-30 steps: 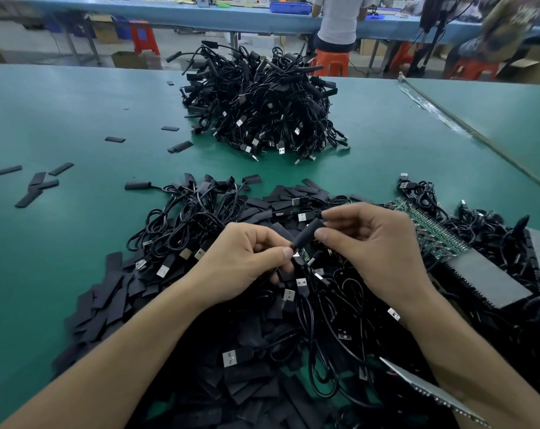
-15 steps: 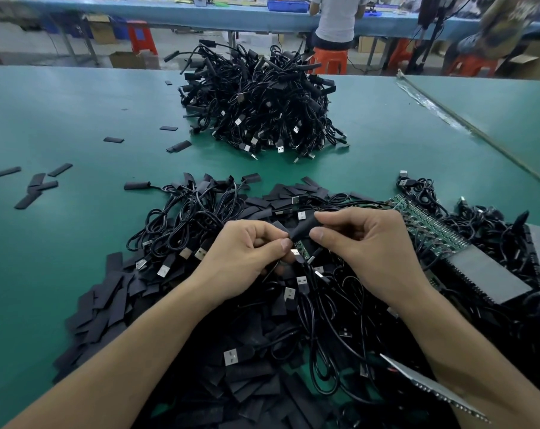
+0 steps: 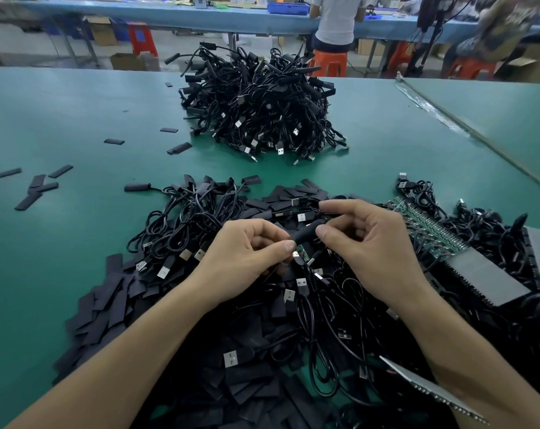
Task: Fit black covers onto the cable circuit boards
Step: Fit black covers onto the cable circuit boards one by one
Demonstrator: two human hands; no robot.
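My left hand (image 3: 247, 253) pinches a small green circuit board (image 3: 301, 254) at the end of a black cable, thumb and fingers curled round it. My right hand (image 3: 367, 243) pinches a black cover (image 3: 307, 232), a short dark sleeve, between thumb and forefinger. The cover's lower end sits over the board's upper end; part of the green board still shows below it. Both hands hover over a heap of loose cables and flat black covers (image 3: 231, 320).
A tall pile of black cables (image 3: 259, 109) stands farther back on the green table (image 3: 61, 125). Stray flat covers (image 3: 33, 188) lie at the left. A green panel of circuit boards (image 3: 429, 227) and grey trays (image 3: 485, 280) sit at the right. People work at a far bench.
The cover has come down from above the board onto its upper end. Both hands stay close together over the heap.
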